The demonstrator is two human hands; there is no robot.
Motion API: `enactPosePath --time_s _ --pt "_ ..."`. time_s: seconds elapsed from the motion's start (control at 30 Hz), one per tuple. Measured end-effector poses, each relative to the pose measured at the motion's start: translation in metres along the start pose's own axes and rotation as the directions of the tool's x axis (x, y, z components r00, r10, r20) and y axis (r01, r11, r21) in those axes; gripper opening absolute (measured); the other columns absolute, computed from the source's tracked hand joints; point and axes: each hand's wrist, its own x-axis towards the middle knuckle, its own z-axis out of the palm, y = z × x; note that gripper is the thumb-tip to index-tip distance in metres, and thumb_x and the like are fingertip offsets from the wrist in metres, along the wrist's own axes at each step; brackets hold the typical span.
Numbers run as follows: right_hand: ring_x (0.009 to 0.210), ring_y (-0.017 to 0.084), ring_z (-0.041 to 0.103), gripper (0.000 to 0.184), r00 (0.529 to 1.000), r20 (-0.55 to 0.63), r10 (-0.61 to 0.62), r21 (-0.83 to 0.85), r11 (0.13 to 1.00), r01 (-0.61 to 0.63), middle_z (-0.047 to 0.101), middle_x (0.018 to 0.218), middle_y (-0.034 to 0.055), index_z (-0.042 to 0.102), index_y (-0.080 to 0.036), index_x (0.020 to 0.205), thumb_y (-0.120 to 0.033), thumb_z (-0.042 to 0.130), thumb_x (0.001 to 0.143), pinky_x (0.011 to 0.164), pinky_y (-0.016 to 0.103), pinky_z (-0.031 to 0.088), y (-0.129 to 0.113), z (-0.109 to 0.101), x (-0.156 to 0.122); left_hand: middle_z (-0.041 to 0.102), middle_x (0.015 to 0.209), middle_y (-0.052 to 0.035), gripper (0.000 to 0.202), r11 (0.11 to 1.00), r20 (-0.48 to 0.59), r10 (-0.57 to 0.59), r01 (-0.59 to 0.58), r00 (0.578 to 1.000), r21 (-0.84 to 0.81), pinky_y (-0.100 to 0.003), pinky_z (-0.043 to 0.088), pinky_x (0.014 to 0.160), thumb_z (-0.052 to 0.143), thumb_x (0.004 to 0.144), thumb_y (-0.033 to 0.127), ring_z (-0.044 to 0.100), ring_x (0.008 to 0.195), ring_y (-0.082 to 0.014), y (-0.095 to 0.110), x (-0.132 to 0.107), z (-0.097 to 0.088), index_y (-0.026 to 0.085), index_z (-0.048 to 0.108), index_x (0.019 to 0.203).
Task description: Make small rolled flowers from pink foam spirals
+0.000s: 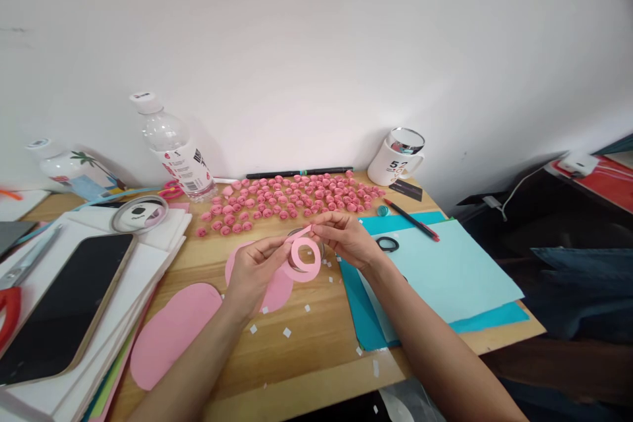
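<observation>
Hands pinch one coiled pink paper strip, left hand gripping the loop's lower side, right hand its top end, just before the small pink paper roses.

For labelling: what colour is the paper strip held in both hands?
The strip is pink; the head view shows it.

I am seeing a pink paper spiral hanging in the air just on the near side of the spread of little rolled roses. It is curling into a loose open ring, standing almost upright and facing me. Its upper end is sticking up as a narrow strip. My left hand and right hand are pinching it from either side.
</observation>
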Motion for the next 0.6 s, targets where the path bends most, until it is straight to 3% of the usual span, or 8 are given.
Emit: enactPosePath --time_s 0.33,0.53,0.6 --pt "0.049 0.005 0.056 0.017 0.999 -0.044 -0.014 0.038 0.999 0.016 0.063 0.055 -0.0028 0.064 -0.015 0.061 -0.021 0.079 0.056 0.051 0.017 0.045 0.0031 0.0020 0.0017 0.072 0.082 -0.0064 0.023 1.000 0.012 -0.016 0.017 1.000 -0.009 -0.024 0.049 0.070 0.070 0.067 0.025 0.065 0.073 -0.0159 0.0007 -0.0014 0.0014 0.015 0.071 0.087" --pt "0.072 0.012 0.064 0.019 0.999 -0.034 -0.005 0.030 1.000 0.006 0.070 0.079 0.0030 0.071 -0.018 0.076 -0.024 0.077 0.060 0.073 0.026 0.051 0.0004 0.0024 0.0010 0.072 0.085 -0.0063 0.022 1.000 -0.017 0.013 -0.013 1.000 -0.013 -0.026 0.050 0.071 0.069 0.067 0.026 0.065 0.076 -0.0172 0.0032 -0.0013 0.0027 0.015 0.071 0.087" --pt "0.072 0.013 0.064 0.020 0.999 -0.032 -0.011 0.017 1.000 0.011 0.070 0.079 0.0026 0.071 -0.019 0.078 -0.024 0.077 0.059 0.072 0.027 0.051 0.0006 0.0008 0.0011 0.072 0.086 -0.0064 0.022 1.000 -0.014 0.011 -0.011 1.000 -0.021 -0.026 0.050 0.072 0.070 0.067 0.026 0.065 0.077 -0.0175 0.0029 -0.0011 0.0025 0.015 0.071 0.086"
